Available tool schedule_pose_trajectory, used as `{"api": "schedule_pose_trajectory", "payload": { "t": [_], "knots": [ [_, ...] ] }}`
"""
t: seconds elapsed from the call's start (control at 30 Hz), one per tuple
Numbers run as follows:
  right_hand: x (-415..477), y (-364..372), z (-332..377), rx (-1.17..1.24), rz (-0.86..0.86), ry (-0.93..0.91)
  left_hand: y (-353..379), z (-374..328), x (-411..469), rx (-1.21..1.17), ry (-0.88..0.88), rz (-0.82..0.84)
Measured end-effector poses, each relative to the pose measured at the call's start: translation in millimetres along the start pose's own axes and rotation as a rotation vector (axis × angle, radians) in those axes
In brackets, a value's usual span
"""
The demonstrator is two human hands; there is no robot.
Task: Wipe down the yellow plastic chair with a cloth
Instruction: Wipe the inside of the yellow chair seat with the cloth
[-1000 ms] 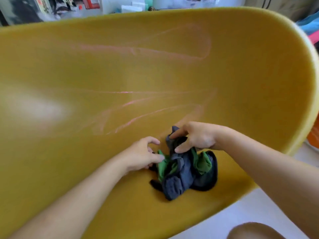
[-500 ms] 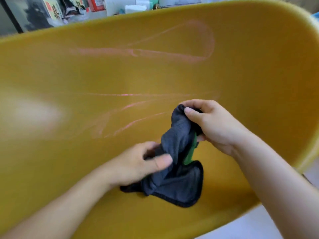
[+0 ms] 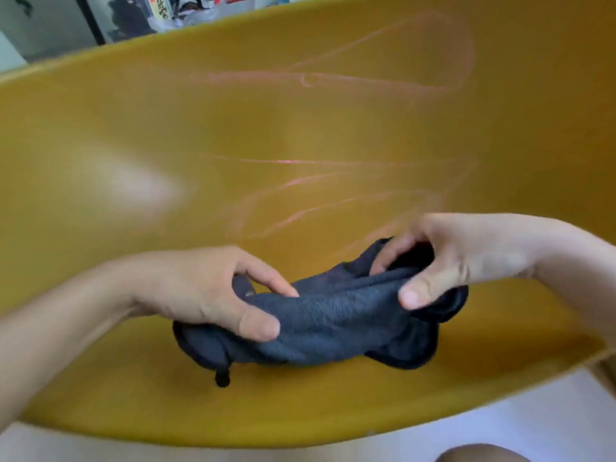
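Note:
The yellow plastic chair (image 3: 233, 135) fills nearly the whole view, its curved surface streaked with pink marks (image 3: 333, 78). A dark grey cloth (image 3: 336, 321) is stretched sideways just above the chair's lower part. My left hand (image 3: 206, 288) pinches the cloth's left end between thumb and fingers. My right hand (image 3: 456, 258) grips the right end, fingers curled round a bunched fold. The cloth's bottom edge hangs down toward the chair surface.
A pale floor (image 3: 500, 425) shows below the chair's front edge. Behind the chair's upper rim stand cluttered items and printed packaging (image 3: 160, 11). A rounded skin-toned shape (image 3: 480, 454), perhaps a knee, pokes in at the bottom right.
The cloth was lifted off the chair and pulled out sideways between both hands. My left hand moved left, my right hand moved right. The cloth's green side no longer shows.

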State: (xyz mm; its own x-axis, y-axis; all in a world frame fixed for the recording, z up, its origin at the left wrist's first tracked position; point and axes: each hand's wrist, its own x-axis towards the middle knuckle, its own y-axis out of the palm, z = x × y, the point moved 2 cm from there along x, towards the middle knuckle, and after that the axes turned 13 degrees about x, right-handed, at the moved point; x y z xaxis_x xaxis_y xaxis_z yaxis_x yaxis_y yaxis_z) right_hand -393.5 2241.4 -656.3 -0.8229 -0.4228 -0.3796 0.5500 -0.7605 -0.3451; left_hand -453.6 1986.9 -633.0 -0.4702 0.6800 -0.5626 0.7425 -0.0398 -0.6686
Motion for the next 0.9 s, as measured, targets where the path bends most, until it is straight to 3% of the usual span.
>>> {"api": "schedule_pose_trajectory", "payload": {
  "t": [0.03, 0.1, 0.17, 0.2, 0.27, 0.33, 0.43, 0.5, 0.57, 0.7, 0.8, 0.9],
  "knots": [
    [1.8, 10.8, -1.2, -0.144, 0.080, 0.029, 5.8, 4.6, -1.0, 0.159, -0.050, 0.056],
    [4.2, 22.4, -3.4, -0.457, 0.083, 0.029, 13.6, 13.2, 2.7, 0.413, -0.037, -0.004],
    [-2.8, 25.9, -4.1, -0.575, -0.051, -0.054, 14.1, 23.2, 5.4, 0.561, 0.049, -0.211],
    [-8.0, 24.9, -3.6, -0.498, -0.146, -0.107, 12.7, 26.4, 3.4, 0.541, 0.088, -0.341],
    [-18.6, 23.1, -0.8, -0.135, -0.268, -0.201, 7.8, 33.2, 0.3, 0.382, 0.195, -0.602],
    [-22.9, 23.1, 2.2, 0.072, -0.366, -0.224, 1.2, 34.8, 3.8, 0.111, 0.261, -0.704],
    [-11.1, 7.6, 19.2, -0.060, -0.525, -0.206, -21.0, 36.2, 23.1, -0.308, 0.216, -0.720],
    [-1.1, -13.4, 45.8, -0.091, -0.632, -0.199, -47.2, 35.5, 29.5, -0.387, 0.149, -0.839],
    [4.0, -33.7, 80.0, 0.060, -0.742, -0.291, -78.4, 29.6, 22.3, -0.488, 0.172, -0.981],
    [7.2, -51.5, 144.7, 0.322, -0.868, -0.648, -139.0, 5.1, -26.5, -0.526, 0.434, -1.260],
    [-0.9, -47.7, 158.5, 0.401, -0.783, -0.745, -153.1, -8.3, -73.2, -0.292, 0.565, -1.227],
    [-12.6, -21.7, 126.1, 0.421, -0.586, -0.637, -118.6, 10.8, -93.8, -0.203, 0.520, -0.877]
  ]
}}
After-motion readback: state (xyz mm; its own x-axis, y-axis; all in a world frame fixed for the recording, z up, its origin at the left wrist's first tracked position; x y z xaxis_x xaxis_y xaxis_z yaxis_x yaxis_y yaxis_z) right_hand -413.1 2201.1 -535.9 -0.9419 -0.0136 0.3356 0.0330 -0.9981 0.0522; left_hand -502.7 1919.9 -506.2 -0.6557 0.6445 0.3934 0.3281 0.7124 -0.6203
